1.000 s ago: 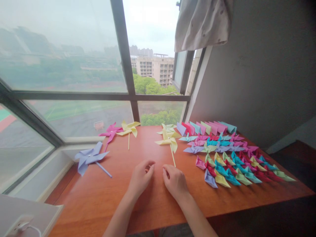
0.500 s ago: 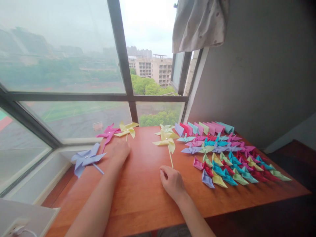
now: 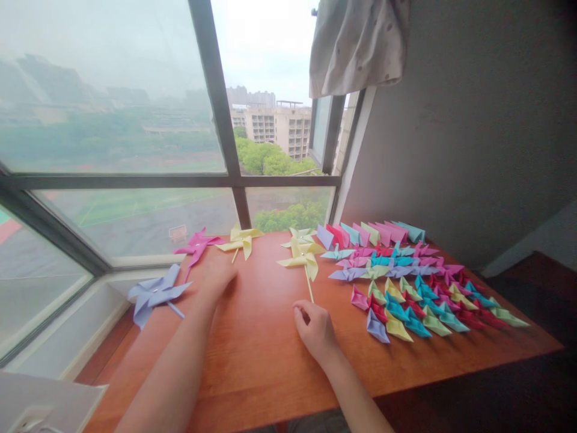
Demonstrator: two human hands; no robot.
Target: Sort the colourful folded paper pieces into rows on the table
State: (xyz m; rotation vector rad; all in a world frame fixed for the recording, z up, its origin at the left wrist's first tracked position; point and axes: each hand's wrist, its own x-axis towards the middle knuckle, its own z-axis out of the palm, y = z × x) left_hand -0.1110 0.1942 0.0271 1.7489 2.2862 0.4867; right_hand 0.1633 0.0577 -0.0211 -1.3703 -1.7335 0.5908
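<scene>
My left hand [image 3: 219,275] reaches over the far left of the table, its fingers closed at the stick of a yellow paper pinwheel [image 3: 240,242]; the fingertips are mostly hidden. Beside that hand lie a magenta pinwheel [image 3: 196,245] and, nearer the left edge, a lavender pinwheel [image 3: 155,291]. My right hand [image 3: 317,331] rests on the table with curled fingers, right at the lower end of another yellow pinwheel's stick [image 3: 309,285]. Its blades [image 3: 302,255] partly overlap a pale green pinwheel [image 3: 299,236]. Whatever the right fingers hold, if anything, is hidden.
Several rows of folded paper cranes [image 3: 396,261] and paper boats [image 3: 415,307] cover the right side of the brown table [image 3: 261,361]. A large window [image 3: 135,228] borders the far and left sides, and a wall [image 3: 451,150] stands at right.
The yellow pinwheel at my left hand has shifted right and its stick now leans. My right hand has stayed nearly in place. The view has drifted slightly.
</scene>
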